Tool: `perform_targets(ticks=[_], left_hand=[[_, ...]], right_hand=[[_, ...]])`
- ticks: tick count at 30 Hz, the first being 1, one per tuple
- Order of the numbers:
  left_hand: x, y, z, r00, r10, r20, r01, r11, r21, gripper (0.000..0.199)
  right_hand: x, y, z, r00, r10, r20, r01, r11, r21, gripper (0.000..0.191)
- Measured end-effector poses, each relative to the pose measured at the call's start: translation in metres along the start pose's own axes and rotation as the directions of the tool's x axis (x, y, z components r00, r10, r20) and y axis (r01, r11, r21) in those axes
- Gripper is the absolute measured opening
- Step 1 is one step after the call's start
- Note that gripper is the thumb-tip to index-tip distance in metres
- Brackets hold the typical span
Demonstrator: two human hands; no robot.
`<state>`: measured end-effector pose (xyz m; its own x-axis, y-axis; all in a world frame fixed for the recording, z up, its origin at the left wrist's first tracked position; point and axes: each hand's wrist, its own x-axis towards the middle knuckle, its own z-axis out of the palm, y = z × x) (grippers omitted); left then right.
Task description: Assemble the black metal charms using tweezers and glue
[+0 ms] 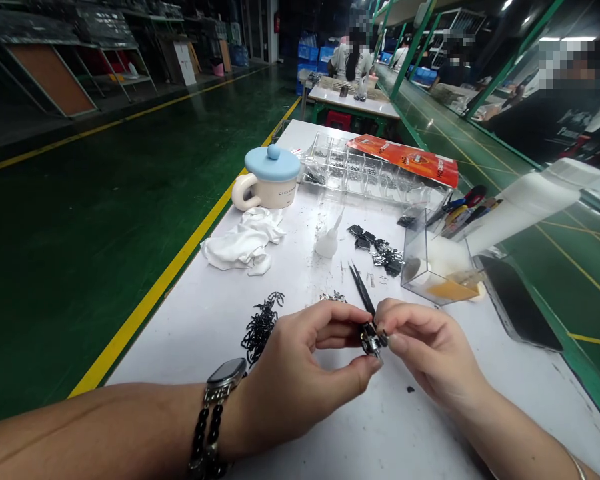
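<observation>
view: head camera, looking forward and down along a white work table [420,427]
left hand [300,373]: thumb and forefinger reach in from the left, a smartwatch [224,375] and black beaded bracelet [205,433] on the wrist
right hand [425,347]: fingers curled in from the right, fingertips almost meeting the left hand's
grip: both hands nearly closed, pinching a small black metal part [371,340] between them, just above the table
tweezers: black tweezers [360,288] stick up and away from the pinch, tips pointing up the table; which hand has them, i cannot tell
beside the hands: a heap of black links [261,327] to the left, black metal pieces [377,252] ahead
further up: white cloth [243,240], small squeeze bottle [327,241], mug with blue lid [270,177], transparent compartment tray [360,170], orange packet [405,159], transparent acrylic box [433,257]
beyond: a co-worker [353,60] at the next table
</observation>
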<state>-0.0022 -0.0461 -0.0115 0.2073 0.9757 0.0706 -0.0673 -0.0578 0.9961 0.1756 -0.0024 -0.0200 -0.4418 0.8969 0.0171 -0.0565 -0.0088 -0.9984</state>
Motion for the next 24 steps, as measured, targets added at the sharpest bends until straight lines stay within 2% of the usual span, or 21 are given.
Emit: perform_targets(ticks=[24], left_hand=[[0.0007, -0.0007, 0.0002, 0.998, -0.066, 0.022, 0.067, 0.997, -0.049, 0.03]], right_hand=[[-0.0006, -0.0005, -0.0014, 0.999, 0.019, 0.035, -0.019, 1.0, 0.001, 0.004]])
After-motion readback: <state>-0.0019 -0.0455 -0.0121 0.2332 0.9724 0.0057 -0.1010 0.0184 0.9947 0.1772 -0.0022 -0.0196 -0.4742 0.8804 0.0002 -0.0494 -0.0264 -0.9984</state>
